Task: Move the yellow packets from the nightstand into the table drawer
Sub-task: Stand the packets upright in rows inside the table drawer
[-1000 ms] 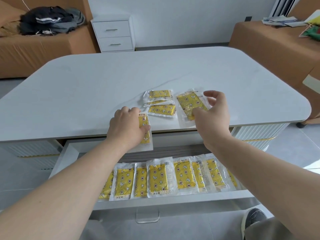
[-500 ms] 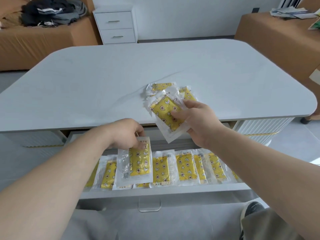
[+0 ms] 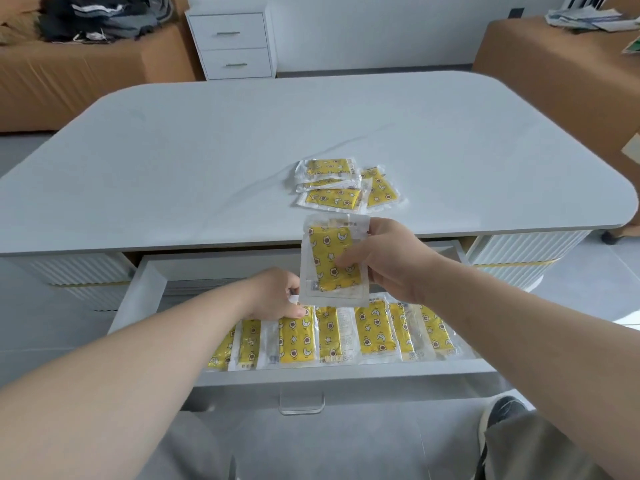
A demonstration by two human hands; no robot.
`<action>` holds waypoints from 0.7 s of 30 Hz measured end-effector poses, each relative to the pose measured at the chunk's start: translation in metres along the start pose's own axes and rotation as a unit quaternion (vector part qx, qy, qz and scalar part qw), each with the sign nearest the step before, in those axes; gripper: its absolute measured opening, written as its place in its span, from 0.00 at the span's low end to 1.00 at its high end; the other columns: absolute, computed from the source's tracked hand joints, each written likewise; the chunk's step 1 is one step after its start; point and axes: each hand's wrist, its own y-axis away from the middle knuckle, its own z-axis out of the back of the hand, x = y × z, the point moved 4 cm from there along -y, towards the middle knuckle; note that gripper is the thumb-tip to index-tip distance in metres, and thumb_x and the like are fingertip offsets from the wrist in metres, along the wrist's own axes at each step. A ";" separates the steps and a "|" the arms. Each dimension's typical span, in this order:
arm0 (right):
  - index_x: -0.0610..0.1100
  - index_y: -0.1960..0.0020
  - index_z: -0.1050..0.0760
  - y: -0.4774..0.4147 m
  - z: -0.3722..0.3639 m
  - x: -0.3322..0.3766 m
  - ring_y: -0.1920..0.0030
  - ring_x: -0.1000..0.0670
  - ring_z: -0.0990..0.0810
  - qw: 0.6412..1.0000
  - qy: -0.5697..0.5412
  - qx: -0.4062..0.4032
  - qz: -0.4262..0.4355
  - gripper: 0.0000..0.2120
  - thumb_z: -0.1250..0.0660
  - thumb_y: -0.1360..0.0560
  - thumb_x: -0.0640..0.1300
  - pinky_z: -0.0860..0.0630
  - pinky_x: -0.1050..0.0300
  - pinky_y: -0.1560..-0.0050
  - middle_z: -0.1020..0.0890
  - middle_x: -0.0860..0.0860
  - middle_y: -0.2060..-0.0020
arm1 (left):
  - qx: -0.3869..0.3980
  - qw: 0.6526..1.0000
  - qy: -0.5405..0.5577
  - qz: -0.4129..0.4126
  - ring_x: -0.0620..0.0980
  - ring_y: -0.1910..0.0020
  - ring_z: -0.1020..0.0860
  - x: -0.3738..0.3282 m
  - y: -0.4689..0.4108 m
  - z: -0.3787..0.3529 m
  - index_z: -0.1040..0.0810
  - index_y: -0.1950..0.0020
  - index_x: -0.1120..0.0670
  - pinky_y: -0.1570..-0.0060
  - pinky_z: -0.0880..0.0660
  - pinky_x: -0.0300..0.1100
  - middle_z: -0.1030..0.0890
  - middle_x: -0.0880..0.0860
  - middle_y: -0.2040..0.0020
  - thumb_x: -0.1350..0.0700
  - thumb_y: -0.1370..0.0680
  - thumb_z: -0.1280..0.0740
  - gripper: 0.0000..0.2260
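My right hand (image 3: 391, 261) grips a yellow packet (image 3: 332, 263) in clear wrap, upright above the open table drawer (image 3: 145, 289). My left hand (image 3: 277, 294) is down in the drawer, its fingers pinching the top edge of a yellow packet (image 3: 297, 336) that lies in the row there. Several more yellow packets (image 3: 374, 330) lie side by side along the drawer's front. A small pile of yellow packets (image 3: 343, 187) remains on the white tabletop (image 3: 207, 150) just behind the drawer.
A white two-drawer nightstand (image 3: 232, 43) stands against the far wall. Brown sofas with dark clothes (image 3: 100, 15) and papers (image 3: 585, 19) flank the table. The drawer's clear handle (image 3: 301, 403) sticks out towards my legs; a shoe (image 3: 502, 414) is at lower right.
My left hand has lowered its packet into the drawer row. My right hand has carried its packet from over the table edge down towards the drawer.
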 end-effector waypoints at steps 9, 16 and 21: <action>0.39 0.44 0.20 -0.002 0.001 -0.005 0.52 0.40 0.13 0.998 0.054 0.009 -0.027 0.12 0.27 0.26 0.32 0.17 0.40 0.47 0.13 0.42 0.53 | -0.047 0.998 -0.035 0.007 0.43 0.65 0.31 0.011 -0.010 -0.001 0.29 0.58 0.45 0.63 0.32 0.41 0.29 0.44 0.62 0.41 0.28 0.26 0.13; 0.41 0.59 0.26 -0.008 -0.002 -0.012 0.58 0.44 0.12 0.978 0.207 -0.007 -0.022 0.12 0.23 0.28 0.34 0.15 0.49 0.54 0.14 0.42 0.57 | 0.016 0.992 0.122 0.002 0.45 0.46 0.18 0.006 0.033 0.056 0.20 0.42 0.47 0.41 0.23 0.45 0.16 0.45 0.48 0.62 0.32 0.21 0.21; 0.29 0.44 0.26 -0.008 -0.027 -0.027 0.55 0.42 0.12 0.976 0.217 0.031 -0.021 0.18 0.23 0.28 0.34 0.16 0.44 0.49 0.14 0.39 0.55 | 0.002 0.969 0.242 -0.049 0.48 0.47 0.16 -0.003 0.052 0.059 0.20 0.40 0.49 0.42 0.22 0.43 0.14 0.50 0.48 0.57 0.29 0.21 0.19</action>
